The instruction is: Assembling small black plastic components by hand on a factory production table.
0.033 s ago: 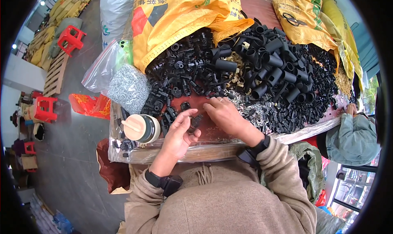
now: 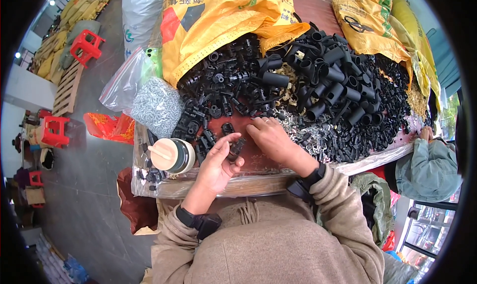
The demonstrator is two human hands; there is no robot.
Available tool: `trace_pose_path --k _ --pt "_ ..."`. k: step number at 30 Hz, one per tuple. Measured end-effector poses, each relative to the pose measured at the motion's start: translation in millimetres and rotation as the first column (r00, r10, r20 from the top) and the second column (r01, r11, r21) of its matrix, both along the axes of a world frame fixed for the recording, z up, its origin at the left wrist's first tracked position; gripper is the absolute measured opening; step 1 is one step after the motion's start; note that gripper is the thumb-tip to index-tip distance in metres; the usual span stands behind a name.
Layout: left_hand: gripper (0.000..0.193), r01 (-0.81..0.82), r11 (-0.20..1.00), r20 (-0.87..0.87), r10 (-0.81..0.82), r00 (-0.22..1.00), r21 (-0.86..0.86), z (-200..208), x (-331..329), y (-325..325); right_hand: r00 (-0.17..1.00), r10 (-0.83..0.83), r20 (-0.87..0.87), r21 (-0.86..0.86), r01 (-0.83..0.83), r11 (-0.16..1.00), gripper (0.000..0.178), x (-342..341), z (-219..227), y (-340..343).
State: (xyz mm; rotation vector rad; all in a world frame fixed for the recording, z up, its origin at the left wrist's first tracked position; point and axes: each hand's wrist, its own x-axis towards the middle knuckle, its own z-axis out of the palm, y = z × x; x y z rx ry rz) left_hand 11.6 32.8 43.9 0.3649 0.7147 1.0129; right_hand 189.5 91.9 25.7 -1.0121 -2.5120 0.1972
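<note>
left hand (image 2: 216,160): fingers grasping black part (image 2: 237,148), right of the jar (image 2: 185,157), apparently steadying it | right hand (image 2: 271,139): farther right of the jar, fingers bent over table (image 2: 258,161) (grip hidden, cannot tell) | behind jar: clear bag (image 2: 156,107) of silvery pieces, yellow sack (image 2: 213,33) spilling black fittings (image 2: 218,78)

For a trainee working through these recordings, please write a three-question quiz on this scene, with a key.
1. Which hand holds a black part?

2. True or false: the scissors lie on a yellow bag.

3. Which is nearest the lidded container?
A. a red stool
B. the bag of silvery pieces
C. the scissors

Key:
1. The left hand.
2. True.
3. B.
</note>
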Motion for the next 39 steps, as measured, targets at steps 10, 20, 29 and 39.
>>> trace_pose_path --k 10,20,29,39 --pt "0.035 -0.012 0.974 0.093 0.035 0.995 -0.227 -24.8 -11.8 0.2 0.995 -0.091 -0.028 -0.23 0.082 0.97 0.015 -7.5 -10.5 0.2" --pt "0.022 0.165 0.986 -0.026 -0.165 0.986 0.017 3.3 15.4 1.3 0.653 -0.52 -0.551 -0.824 -0.524 0.215 0.025 21.2 25.0 -29.9" --pt "0.01 0.236 0.909 -0.517 -0.027 0.855 0.343 2.7 35.4 -4.8 0.597 -0.531 -0.602 -0.762 -0.627 0.16 0.023 29.0 24.2 -40.1" --pt "0.008 0.213 0.861 -0.625 0.146 0.767 0.462 -4.8 38.3 -4.4 0.577 -0.569 -0.585 -0.784 -0.583 0.213 0.025 26.2 29.4 -45.3"
